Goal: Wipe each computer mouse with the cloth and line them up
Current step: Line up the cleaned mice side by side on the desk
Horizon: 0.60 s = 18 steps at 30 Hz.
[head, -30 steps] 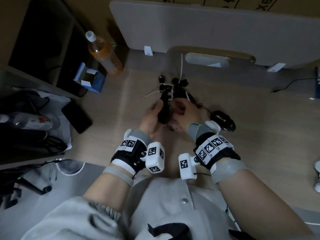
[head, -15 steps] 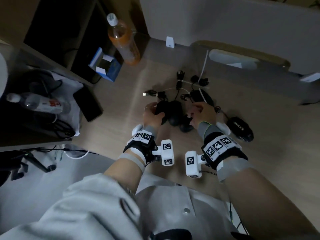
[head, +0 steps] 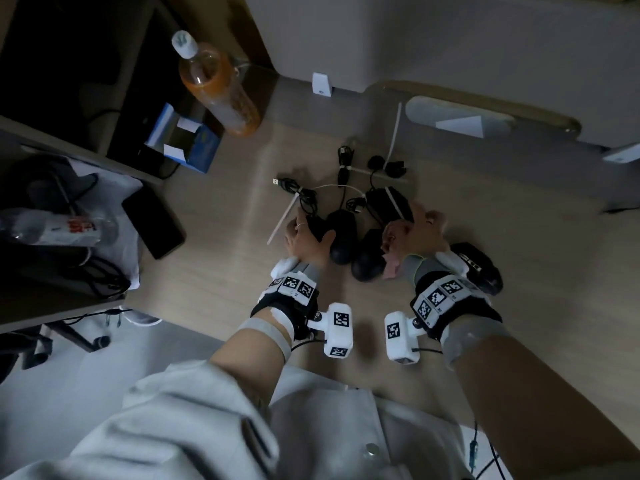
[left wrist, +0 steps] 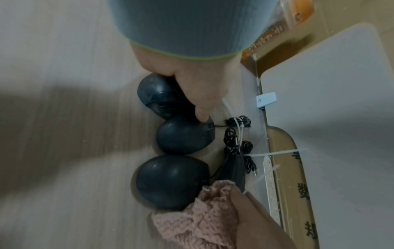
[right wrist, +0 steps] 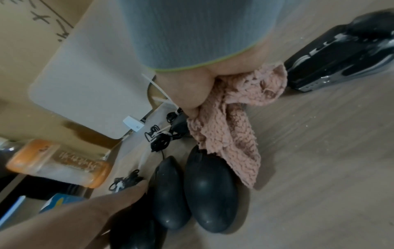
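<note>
Pink cloth [right wrist: 230, 128]: knitted, bunched in the right hand [head: 417, 233], whose fingers curl round it; a loose end hangs from the palm onto the front of the nearest mouse.
Right hand: sits above the right end of the mouse row, back of the hand up, clamped on the cloth.
Right mouse [right wrist: 210, 192]: black, rounded, on the wooden surface [head: 221, 258] just below the right hand, side by side with the next one.
Middle mouse [left wrist: 184, 134]: black, between the two hands, touching its neighbours on both sides.
Left hand [head: 304, 237]: fingers curled over the leftmost mouse, thumb tip pressing near the front of the middle mouse in the left wrist view.
Left mouse [left wrist: 158, 96]: black, mostly covered by the left hand, at the left end of the row.
Fourth mouse [head: 388, 204]: black, beyond the right hand's fingers, with a white cable tie across it.
Angular mouse [right wrist: 341, 50]: glossy black with silver trim, to the right of the right hand, apart from the row.
Cables [head: 343, 168]: black bundles with white ties, beyond both hands.
Orange bottle [head: 218, 88]: white cap, far beyond the left hand.
Black phone [head: 152, 223]: flat on the surface, left of the left hand.
Blue box [head: 183, 140]: beyond the phone, beside the bottle.
</note>
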Each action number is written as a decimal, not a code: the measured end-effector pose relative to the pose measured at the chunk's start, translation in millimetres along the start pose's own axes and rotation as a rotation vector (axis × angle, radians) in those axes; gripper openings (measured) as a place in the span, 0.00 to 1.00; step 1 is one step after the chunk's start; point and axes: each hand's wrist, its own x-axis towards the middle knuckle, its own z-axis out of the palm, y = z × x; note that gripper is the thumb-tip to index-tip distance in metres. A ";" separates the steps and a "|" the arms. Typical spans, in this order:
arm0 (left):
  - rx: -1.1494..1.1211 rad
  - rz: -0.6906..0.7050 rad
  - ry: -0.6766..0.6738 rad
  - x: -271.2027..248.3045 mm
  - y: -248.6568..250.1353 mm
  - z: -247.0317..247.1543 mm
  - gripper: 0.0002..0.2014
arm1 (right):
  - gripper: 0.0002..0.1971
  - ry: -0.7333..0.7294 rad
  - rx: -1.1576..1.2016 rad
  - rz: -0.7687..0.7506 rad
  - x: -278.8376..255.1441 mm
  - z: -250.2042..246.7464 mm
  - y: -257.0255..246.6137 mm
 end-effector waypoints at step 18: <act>0.136 -0.011 -0.026 -11.5 -18.9 -8.0 0.45 | 0.29 0.071 0.328 0.176 2.4 -20.3 24.4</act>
